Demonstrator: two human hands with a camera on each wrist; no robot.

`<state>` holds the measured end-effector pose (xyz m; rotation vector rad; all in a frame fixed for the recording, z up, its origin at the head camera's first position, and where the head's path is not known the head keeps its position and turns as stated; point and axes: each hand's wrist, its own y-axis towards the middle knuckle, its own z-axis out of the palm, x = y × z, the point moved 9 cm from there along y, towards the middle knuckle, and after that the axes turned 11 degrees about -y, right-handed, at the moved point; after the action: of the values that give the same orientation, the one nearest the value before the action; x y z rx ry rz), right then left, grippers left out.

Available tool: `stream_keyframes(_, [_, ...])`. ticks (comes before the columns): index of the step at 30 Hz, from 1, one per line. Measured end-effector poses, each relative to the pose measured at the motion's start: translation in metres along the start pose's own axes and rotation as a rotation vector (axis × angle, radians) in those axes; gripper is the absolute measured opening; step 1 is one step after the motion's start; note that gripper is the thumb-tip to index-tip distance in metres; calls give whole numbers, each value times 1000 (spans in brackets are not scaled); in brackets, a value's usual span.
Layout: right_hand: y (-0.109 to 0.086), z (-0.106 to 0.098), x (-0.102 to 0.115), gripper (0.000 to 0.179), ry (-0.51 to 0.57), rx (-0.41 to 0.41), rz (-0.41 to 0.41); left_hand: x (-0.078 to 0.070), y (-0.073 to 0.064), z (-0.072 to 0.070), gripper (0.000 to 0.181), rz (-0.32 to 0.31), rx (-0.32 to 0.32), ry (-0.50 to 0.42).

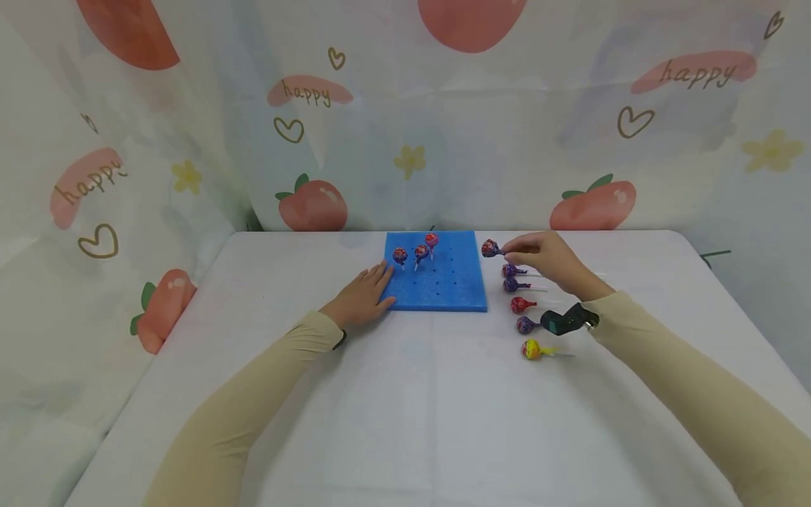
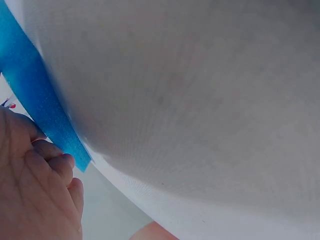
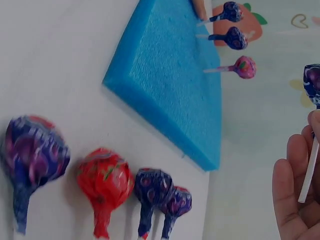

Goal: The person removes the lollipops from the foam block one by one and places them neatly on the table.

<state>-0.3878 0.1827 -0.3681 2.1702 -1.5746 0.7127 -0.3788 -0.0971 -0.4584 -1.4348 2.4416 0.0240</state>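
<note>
My right hand (image 1: 552, 259) pinches a dark-blue wrapped lollipop (image 1: 491, 248) just off the right edge of a blue foam block (image 1: 443, 292). In the right wrist view the held lollipop's white stick (image 3: 309, 175) points down past the fingers. My left hand (image 1: 360, 298) rests on the block's left edge, fingers stretched forward. Three lollipops stand upright in the block's far left part: a dark-blue one (image 1: 400, 255), a second dark-blue one (image 1: 421, 252) and a pink one (image 1: 431, 240). Small holes dot the block's top.
Several lollipops lie in a column right of the block, heads toward it: two purple ones at the far end, then a red one (image 1: 519, 305), another purple one (image 1: 525, 324) and a yellow one (image 1: 532, 349) nearest. A printed cloth backdrop (image 1: 443, 197) rises behind the white table (image 1: 355, 422).
</note>
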Motion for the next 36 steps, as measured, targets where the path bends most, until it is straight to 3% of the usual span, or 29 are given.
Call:
stream_keyframes(18, [-30,-29,-53,37,-138,-19,60,-3,-2,-2,68,-1,5,-12])
stream_keyframes(36, [-52,-31,-124,44,-170,52,174,-1,-2,0,69,-15,6,-13])
